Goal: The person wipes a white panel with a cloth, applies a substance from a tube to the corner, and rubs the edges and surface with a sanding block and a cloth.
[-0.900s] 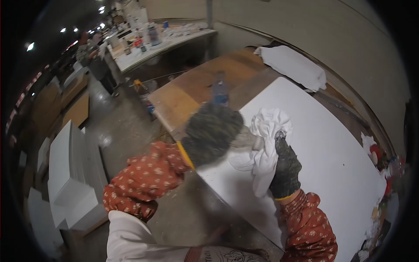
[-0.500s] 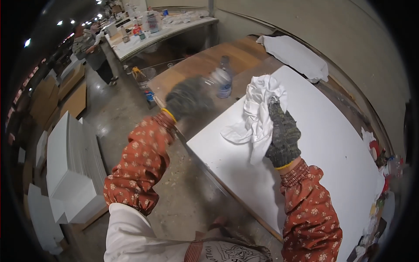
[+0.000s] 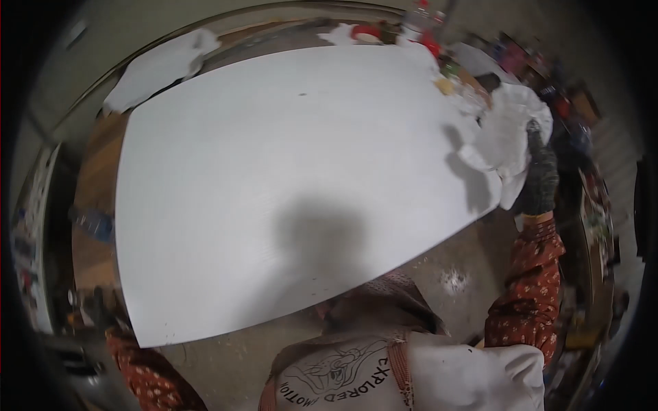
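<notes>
A large white board [image 3: 274, 151] lies flat in front of me, with a dark head-shaped shadow on its near part. Beyond its right end, my right hand [image 3: 540, 171], in a dark knit glove, grips a crumpled white cloth [image 3: 510, 133]. The cloth hangs over the board's right edge. My left hand [image 3: 101, 309], gloved as well, is low beside the near left corner of the board; its fingers are dim and blurred. A clear plastic bottle [image 3: 94, 223] with a blue label is by the board's left edge, a little farther off than that hand.
Brown wood [image 3: 103, 164] shows under and left of the board. Another white cloth [image 3: 164, 67] lies at the far left. Bottles, a red round item [image 3: 365, 34] and mixed clutter crowd the far right corner. A shelf-like bench [image 3: 38, 240] stands at the left rim.
My view has swung to the right. The right hand has carried the white cloth across to the board's right end. My left hand is now lower, away from the bottle.
</notes>
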{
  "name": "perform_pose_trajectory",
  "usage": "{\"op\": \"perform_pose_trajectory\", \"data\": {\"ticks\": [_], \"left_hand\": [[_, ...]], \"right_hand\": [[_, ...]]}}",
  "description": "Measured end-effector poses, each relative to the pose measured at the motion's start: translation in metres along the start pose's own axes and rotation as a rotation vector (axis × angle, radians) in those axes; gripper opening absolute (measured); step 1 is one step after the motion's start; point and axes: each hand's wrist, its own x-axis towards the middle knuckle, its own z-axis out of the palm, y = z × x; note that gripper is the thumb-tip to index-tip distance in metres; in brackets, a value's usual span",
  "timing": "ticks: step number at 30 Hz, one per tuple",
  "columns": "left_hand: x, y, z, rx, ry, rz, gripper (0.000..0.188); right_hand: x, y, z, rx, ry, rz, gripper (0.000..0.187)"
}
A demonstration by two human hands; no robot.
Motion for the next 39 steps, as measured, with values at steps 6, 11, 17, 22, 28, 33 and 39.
{"op": "perform_pose_trajectory", "data": {"ticks": [6,11,17,22,28,33,39], "left_hand": [[-0.018,0.050,0.051,-0.436,-0.204,-0.585,0.043],[-0.037,0.249,0.103,0.230,0.177,0.429,0.052],[-0.202,0.517,0.354,-0.447,-0.785,0.859,0.059],[-0.324,0.612,0.486,-0.007,-0.617,1.621,0.045],[-0.398,0.640,0.553,-0.016,-0.719,1.623,0.029],[-0.429,0.667,0.594,0.071,-0.678,1.511,0.029],[-0.488,0.711,0.653,0.318,-0.394,1.457,0.031]], "right_hand": [[-0.052,0.151,-0.078,0.745,0.258,0.784,0.035],[-0.092,0.087,0.014,0.241,0.071,0.071,0.037],[-0.070,0.102,0.018,0.023,-0.087,0.188,0.033],[-0.091,0.068,-0.007,0.086,-0.134,0.066,0.032],[-0.097,0.168,0.052,0.247,-0.341,0.264,0.040],[-0.030,0.227,0.050,0.380,-0.192,-0.193,0.038],[0.038,0.400,0.138,0.414,-0.011,-0.266,0.045]]}}
